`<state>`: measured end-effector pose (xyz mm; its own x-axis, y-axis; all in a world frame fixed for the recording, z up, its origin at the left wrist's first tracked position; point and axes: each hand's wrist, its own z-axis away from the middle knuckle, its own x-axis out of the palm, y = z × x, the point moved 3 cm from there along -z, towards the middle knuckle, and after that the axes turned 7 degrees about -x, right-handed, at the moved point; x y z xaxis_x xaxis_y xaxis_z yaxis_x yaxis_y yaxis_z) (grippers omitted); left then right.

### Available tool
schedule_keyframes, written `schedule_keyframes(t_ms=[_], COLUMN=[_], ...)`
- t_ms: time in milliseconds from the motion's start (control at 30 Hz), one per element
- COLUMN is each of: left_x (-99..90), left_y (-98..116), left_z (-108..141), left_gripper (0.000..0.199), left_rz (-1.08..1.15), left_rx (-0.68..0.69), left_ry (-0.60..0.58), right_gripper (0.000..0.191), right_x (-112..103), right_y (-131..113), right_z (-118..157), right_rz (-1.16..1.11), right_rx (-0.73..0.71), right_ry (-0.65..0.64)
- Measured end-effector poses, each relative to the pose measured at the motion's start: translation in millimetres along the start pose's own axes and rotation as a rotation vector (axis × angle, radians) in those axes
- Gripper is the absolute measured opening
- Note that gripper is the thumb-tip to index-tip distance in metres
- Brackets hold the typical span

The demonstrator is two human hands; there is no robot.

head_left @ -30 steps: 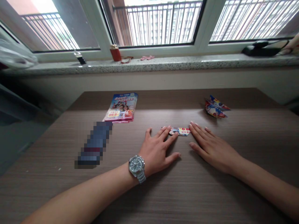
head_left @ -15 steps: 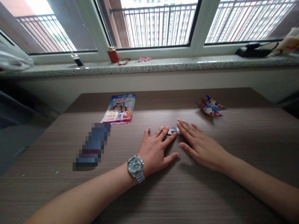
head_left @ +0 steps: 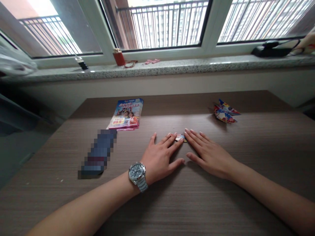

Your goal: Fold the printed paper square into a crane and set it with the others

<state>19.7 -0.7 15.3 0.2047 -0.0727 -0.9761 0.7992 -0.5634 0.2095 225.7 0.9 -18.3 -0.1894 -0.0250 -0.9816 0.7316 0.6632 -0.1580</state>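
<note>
A small strip of colourful folded paper (head_left: 180, 137) lies on the brown table (head_left: 162, 209), mostly covered by fingers. My left hand (head_left: 161, 157), below a silver wristwatch (head_left: 137, 173), lies flat with its fingers spread and fingertips on the strip's left part. From the right, my right hand (head_left: 209, 152) lies flat with its thumb apart, its fingertips over the strip's right end. A folded paper piece with pointed flaps (head_left: 224, 113) rests further back on the right.
A stack of flyers (head_left: 126, 113) lies at the back left, with a blurred dark blue object (head_left: 98, 152) in front of it. The granite sill (head_left: 172, 68) holds a red container (head_left: 119, 57) and a black device (head_left: 270, 50).
Both hands have shifted slightly to the left, and less of the strip shows between them. The view has turned a little.
</note>
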Motion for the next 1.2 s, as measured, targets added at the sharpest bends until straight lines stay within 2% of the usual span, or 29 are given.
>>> schedule_keyframes(t_ms=[167, 433, 667, 800, 1033, 1200], left_x=[0.2, -2.0, -0.8, -2.9, -5.1, -3.1], left_y=[-3, -4, -6, -3, -6, -11], left_z=[-3, -5, -5, -6, -15, -19], left_gripper=[0.047, 0.047, 0.045, 0.041, 0.028, 0.026], left_rz=[-0.005, -0.019, -0.03, -0.04, 0.003, 0.038], left_rx=[-0.034, -0.03, -0.014, 0.013, 0.037, 0.032], left_ry=[-0.002, 0.008, 0.038, 0.075, 0.161, 0.191], right_gripper=[0.074, 0.073, 0.069, 0.071, 0.069, 0.059], right_x=[-1, -4, -5, -5, -10, -11], right_y=[-1, -2, 16, 17, 14, 13], right_z=[0, -1, 16, 19, 16, 13], right_rz=[0.009, 0.013, 0.013, 0.033, 0.025, 0.046], right_rx=[0.007, 0.009, 0.083, 0.095, 0.061, 0.021], right_ry=[-0.011, -0.011, -0.034, -0.047, 0.013, 0.071])
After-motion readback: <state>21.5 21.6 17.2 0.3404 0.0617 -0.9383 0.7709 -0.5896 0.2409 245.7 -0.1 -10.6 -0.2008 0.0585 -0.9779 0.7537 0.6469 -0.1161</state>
